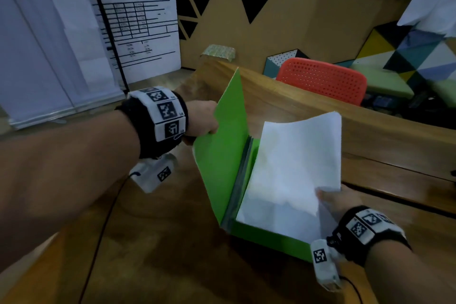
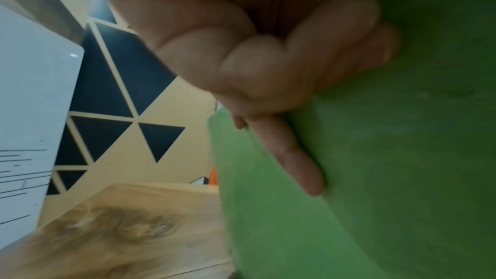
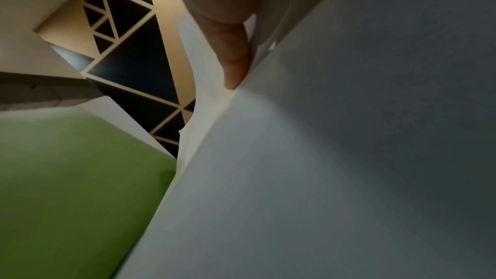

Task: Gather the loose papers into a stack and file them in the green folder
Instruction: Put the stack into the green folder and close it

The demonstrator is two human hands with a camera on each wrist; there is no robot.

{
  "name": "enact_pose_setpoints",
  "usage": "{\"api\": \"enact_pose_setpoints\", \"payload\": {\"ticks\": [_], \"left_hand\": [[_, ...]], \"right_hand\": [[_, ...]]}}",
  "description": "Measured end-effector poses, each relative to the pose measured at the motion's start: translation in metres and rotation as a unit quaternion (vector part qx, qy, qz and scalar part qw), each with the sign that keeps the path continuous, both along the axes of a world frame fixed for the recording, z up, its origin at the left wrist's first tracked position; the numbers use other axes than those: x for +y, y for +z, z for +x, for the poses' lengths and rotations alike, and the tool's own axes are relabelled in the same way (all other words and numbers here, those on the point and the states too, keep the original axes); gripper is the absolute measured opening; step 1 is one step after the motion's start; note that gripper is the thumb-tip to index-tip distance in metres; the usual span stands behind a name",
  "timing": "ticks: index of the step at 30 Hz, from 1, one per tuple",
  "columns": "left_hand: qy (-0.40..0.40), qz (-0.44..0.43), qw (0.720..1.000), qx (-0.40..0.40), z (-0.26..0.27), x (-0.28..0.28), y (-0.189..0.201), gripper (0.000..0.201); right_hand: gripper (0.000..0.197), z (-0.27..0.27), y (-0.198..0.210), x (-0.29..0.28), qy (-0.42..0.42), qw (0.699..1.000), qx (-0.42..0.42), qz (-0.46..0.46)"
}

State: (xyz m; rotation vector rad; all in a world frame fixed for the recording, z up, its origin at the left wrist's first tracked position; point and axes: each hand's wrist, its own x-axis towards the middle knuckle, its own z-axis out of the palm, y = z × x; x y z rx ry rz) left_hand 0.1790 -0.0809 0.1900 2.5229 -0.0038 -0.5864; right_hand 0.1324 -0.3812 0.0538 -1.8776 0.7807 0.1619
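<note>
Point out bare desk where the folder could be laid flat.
Bare wood on the desk left of the folder, below the left hand, crossed only by a thin cable. A narrower strip lies right of the papers, beyond the right hand. The middle is crowded by the open folder and both hands.
</note>
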Motion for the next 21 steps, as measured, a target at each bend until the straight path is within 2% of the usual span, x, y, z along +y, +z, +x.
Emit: {"api": "enact_pose_setpoints", "payload": {"ticks": [4,6,10,13,17,21], "left_hand": [[-0.036,0.058,0.998,-0.016,-0.049,0.000,0.011,0.028],[-0.052,0.059,0.997,-0.006,-0.069,0.002,0.010,0.028],[-0.061,0.053,0.997,0.006,-0.096,0.007,0.001,0.039],[-0.053,0.062,0.997,-0.006,-0.105,0.009,-0.006,0.043],[-0.034,0.031,0.999,0.003,-0.110,0.012,-0.010,0.035],[-0.048,0.004,0.999,0.007,-0.115,0.008,-0.011,0.045]], "right_hand": [[0.037,-0.031,-0.033,0.027,0.024,0.998,0.061,-0.010],[0.034,-0.044,-0.048,0.037,0.029,0.996,0.080,0.005],[0.051,-0.065,-0.076,0.050,0.034,0.995,0.094,0.030],[0.048,-0.078,-0.082,0.054,0.017,0.995,0.098,0.031],[0.047,-0.087,-0.085,0.053,0.006,0.996,0.093,0.014],[0.036,-0.089,-0.083,0.057,0.009,0.995,0.102,0.013]]}}
